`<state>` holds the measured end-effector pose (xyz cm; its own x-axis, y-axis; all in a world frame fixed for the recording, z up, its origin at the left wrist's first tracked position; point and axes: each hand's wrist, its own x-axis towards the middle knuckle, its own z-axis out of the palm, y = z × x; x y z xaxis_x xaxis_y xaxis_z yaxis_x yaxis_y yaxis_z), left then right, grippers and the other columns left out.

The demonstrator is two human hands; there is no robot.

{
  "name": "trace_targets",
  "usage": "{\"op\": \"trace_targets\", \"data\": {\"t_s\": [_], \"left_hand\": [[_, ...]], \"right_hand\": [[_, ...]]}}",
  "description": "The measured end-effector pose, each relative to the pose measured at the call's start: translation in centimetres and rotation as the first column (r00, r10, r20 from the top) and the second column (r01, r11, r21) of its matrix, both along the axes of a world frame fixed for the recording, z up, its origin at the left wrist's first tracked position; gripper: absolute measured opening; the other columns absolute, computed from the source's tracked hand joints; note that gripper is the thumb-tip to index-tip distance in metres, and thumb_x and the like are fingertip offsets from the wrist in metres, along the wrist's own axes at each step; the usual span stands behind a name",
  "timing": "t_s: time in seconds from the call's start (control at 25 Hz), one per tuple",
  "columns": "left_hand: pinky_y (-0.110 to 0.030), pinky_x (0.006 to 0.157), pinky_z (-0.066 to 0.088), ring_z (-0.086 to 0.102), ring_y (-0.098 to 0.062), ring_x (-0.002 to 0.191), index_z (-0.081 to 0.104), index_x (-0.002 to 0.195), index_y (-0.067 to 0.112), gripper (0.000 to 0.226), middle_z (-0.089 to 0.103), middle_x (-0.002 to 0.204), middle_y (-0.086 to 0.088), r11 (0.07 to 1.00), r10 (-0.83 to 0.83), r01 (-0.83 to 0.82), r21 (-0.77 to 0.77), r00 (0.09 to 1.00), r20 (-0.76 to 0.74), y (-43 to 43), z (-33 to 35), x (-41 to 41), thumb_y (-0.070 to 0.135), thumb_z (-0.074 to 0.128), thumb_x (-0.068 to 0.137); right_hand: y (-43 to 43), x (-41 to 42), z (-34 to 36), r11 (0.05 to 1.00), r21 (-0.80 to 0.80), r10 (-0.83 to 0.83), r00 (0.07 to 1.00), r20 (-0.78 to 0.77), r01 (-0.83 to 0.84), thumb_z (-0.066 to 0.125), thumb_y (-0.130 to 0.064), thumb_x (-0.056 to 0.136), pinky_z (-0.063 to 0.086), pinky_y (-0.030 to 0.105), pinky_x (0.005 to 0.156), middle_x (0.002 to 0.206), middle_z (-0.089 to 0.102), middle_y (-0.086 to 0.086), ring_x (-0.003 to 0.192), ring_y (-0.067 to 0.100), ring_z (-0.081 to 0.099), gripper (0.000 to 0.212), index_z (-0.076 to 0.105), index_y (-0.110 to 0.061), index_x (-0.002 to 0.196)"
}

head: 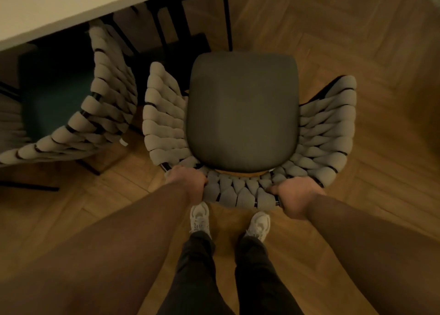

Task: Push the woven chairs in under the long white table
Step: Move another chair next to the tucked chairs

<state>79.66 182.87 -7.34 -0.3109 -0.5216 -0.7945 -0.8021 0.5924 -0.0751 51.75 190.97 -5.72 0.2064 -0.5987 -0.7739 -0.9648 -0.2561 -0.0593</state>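
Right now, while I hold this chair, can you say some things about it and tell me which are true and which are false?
1. The left hand and the right hand both grip the back of the grey-seated chair. True.
2. That chair is fully under the white table. False: its seat is out in the open.
3. A second woven chair stands to its left. True.
4. The person is barefoot. False: they wear white shoes.

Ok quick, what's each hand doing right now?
Left hand: grips the back rim of the woven chair.
Right hand: grips the same rim.
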Motion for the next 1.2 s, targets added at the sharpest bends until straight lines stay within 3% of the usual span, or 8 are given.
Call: {"op": "trace_targets", "data": {"t_s": [0.12, 0.32, 0.68, 0.88, 0.96, 1.0, 1.08, 1.2], "left_hand": [[-0.042, 0.093, 0.053, 0.063, -0.021, 0.098, 0.067, 0.126, 0.035, 0.032, 0.068, 0.109, 0.002, 0.993, 0.112, -0.111, 0.03, 0.994, -0.02, 0.9, -1.0, -1.4, 0.034, 0.062, 0.094], [-0.037, 0.077, 0.05, 0.06, -0.019, 0.086, 0.067, 0.128, 0.038, 0.036, 0.066, 0.1, 0.003, 0.973, 0.23, -0.23, 0.003, 0.972, -0.055, 1.9, -2.1, -2.8, 0.038, 0.064, 0.092], [-0.041, 0.085, 0.052, 0.063, -0.024, 0.095, 0.071, 0.114, 0.035, 0.024, 0.05, 0.083, 0.006, 0.954, 0.29, -0.294, -0.062, 0.955, -0.059, -4.5, -0.8, -2.3, 0.04, 0.064, 0.092], [-0.04, 0.079, 0.056, 0.063, -0.021, 0.085, 0.074, 0.11, 0.031, 0.025, 0.065, 0.09, 0.003, 0.943, 0.322, -0.328, -0.052, 0.941, -0.103, -4.8, -1.7, -2.7, 0.039, 0.066, 0.089], [-0.043, 0.09, 0.057, 0.066, -0.021, 0.094, 0.071, 0.122, 0.033, 0.037, 0.069, 0.1, 0.004, 0.96, 0.28, -0.281, 0.007, 0.95, -0.137, -4.8, -1.9, -1.7, 0.047, 0.068, 0.089], [-0.046, 0.105, 0.05, 0.066, -0.02, 0.107, 0.068, 0.131, 0.035, 0.046, 0.071, 0.11, 0.005, 0.969, 0.248, -0.243, 0.048, 0.95, -0.191, -4.9, -1.6, -0.9, 0.055, 0.066, 0.09], [-0.051, 0.129, 0.009, 0.049, -0.016, 0.141, 0.059, 0.145, 0.036, 0.064, 0.065, 0.139, 0.01, 0.964, 0.267, -0.243, 0.112, 0.907, -0.326, -5.2, -0.2, 0.9, 0.073, 0.054, 0.092], [-0.056, 0.126, -0.015, -0.003, -0.021, 0.162, 0.045, 0.156, 0.037, 0.071, 0.018, 0.175, 0.004, 0.901, 0.366, -0.428, -0.07, 0.836, -0.409, -6.2, 1.0, 5.2, 0.074, 0.046, 0.095]], "right_hand": [[-1.9, -2.3, -0.1, 0.997, -0.007, 0.072, 0.997, -0.022, -0.073, 0.053, -0.018, 0.097, 0.056, 0.04, 0.086, 0.116, 0.071, -0.005, 0.104, 0.023, 0.067, 0.056, 0.052, -0.047, 0.145], [-6.2, -4.7, -0.4, 0.976, -0.053, 0.208, 0.976, -0.063, -0.211, 0.057, -0.02, 0.095, 0.049, 0.045, 0.096, 0.108, 0.07, -0.01, 0.102, 0.021, 0.066, 0.047, 0.059, -0.049, 0.131], [-12.7, -3.9, -0.8, 0.974, -0.092, 0.2, 0.977, -0.079, -0.207, 0.06, -0.023, 0.089, 0.056, 0.041, 0.089, 0.095, 0.068, -0.013, 0.094, 0.018, 0.066, 0.044, 0.065, -0.05, 0.123], [-13.7, -4.0, -0.7, 0.977, -0.028, 0.204, 0.969, -0.136, -0.21, 0.055, -0.023, 0.09, 0.052, 0.041, 0.097, 0.114, 0.071, -0.013, 0.108, 0.017, 0.065, 0.06, 0.053, -0.057, 0.14], [-13.6, -3.0, -0.3, 0.979, 0.021, 0.202, 0.963, -0.179, -0.202, 0.055, -0.024, 0.092, 0.045, 0.042, 0.105, 0.129, 0.067, -0.011, 0.121, 0.019, 0.061, 0.064, 0.046, -0.057, 0.147], [-13.6, -2.0, 0.0, 0.984, 0.057, 0.179, 0.964, -0.197, -0.171, 0.056, -0.026, 0.091, 0.042, 0.043, 0.107, 0.135, 0.064, -0.009, 0.125, 0.021, 0.059, 0.066, 0.044, -0.055, 0.149], [-13.7, 0.7, 0.5, 0.985, 0.159, 0.099, 0.977, -0.191, -0.069, 0.063, -0.033, 0.085, 0.045, 0.043, 0.105, 0.14, 0.06, -0.003, 0.127, 0.024, 0.056, 0.075, 0.038, -0.049, 0.155], [-13.3, 7.3, 0.5, 0.965, 0.261, 0.03, 0.999, -0.02, -0.024, 0.07, -0.045, 0.082, 0.049, 0.035, 0.099, 0.153, 0.052, 0.002, 0.131, 0.026, 0.055, 0.097, 0.021, -0.04, 0.165]]}}
